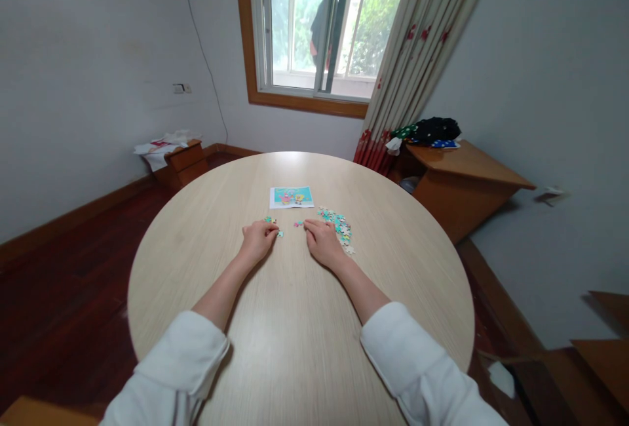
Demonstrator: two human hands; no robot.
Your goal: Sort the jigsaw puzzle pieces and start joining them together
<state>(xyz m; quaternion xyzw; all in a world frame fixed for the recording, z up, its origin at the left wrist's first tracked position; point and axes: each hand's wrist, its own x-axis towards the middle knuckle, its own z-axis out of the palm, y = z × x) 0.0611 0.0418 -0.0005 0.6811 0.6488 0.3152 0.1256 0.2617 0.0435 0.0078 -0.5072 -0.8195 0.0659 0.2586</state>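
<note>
My left hand (258, 240) rests low over the round table, fingers pinched together at a small light-blue puzzle piece (280, 234). Just beyond its knuckles lie a few green and yellow puzzle pieces (270, 219), partly covered by the hand. My right hand (322, 240) is closed, with its fingertips at a small pink and blue puzzle piece (297, 224) on the tabletop. A loose pile of puzzle pieces (341, 226), mostly turquoise and white, spreads along the right side of that hand. Behind both hands lies a picture sheet (291, 197) with cartoon figures on turquoise.
The round pale wooden table (295, 334) fills the middle. To the right stands a brown wooden cabinet (462, 164) with dark cloths (432, 131) on top. A small wooden stand (187, 160) with papers is at the far left. A window (334, 26) and curtain (417, 46) are behind.
</note>
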